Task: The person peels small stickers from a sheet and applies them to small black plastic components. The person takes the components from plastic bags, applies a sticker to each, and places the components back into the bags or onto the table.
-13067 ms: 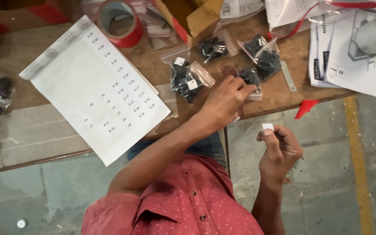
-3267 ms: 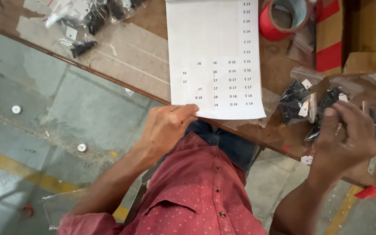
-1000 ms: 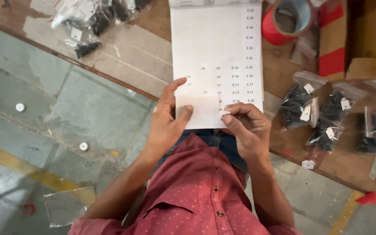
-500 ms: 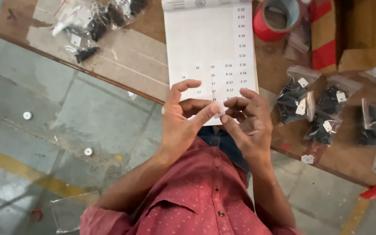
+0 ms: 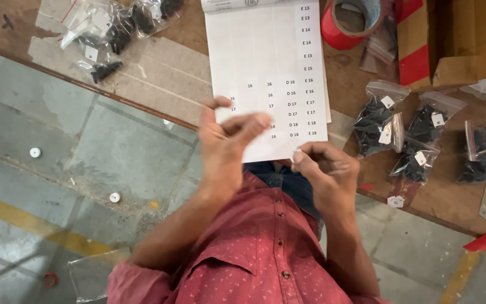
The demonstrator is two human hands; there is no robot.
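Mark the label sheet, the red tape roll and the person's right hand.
label sheet [image 5: 265, 50], head view, bare white upper area.
red tape roll [image 5: 336, 35], head view, red outer wall.
right hand [image 5: 324, 169], head view, back of the hand.

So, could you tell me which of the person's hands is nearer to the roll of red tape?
The right hand. It sits below the red tape roll, at the label sheet's lower right corner, while the left hand is further left, over the sheet's lower left edge.

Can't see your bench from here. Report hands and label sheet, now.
Left hand raised over label sheet, fingers loosely curled. Right hand pinching small white sticker at sheet's lower edge. Bagged black parts lie right, clear of hands.
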